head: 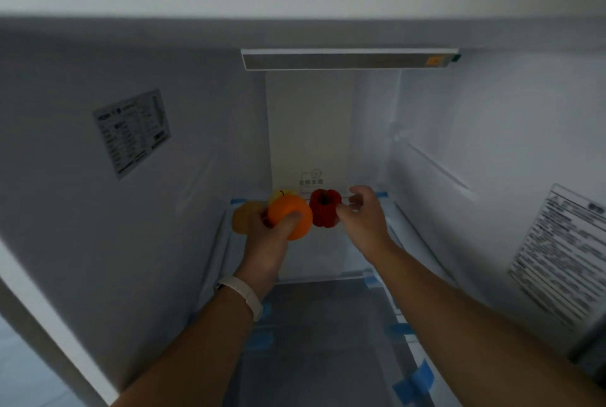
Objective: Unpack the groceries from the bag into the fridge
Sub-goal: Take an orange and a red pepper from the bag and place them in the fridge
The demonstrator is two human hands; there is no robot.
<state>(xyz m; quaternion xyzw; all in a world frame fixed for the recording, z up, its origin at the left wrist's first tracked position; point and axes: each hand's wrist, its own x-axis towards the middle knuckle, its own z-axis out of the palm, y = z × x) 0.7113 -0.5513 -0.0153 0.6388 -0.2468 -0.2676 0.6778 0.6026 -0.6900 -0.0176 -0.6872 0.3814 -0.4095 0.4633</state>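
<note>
White plastic lines the fridge [98, 242] that you are reaching into, with a light bar [347, 59] across the top of the back wall. Printed labels are fixed to the left wall [132, 132] and the right wall [564, 259]. The glass shelf [328, 259] carries strips of blue tape [411, 380] along its edges.

Your left hand [265, 236], with a white wristband [242, 295], grips the orange [285, 206] with curled fingers and the thumb across its front, above the rear of the shelf. Your right hand [364, 219] is loosely spread and grips nothing; its thumb tip is at the right side of the red bell pepper [323, 209], and contact cannot be confirmed. The pepper is just right of the orange. A yellow fruit [285, 192] shows behind the orange, and a pale orange item [241, 218] lies to its left.
</note>
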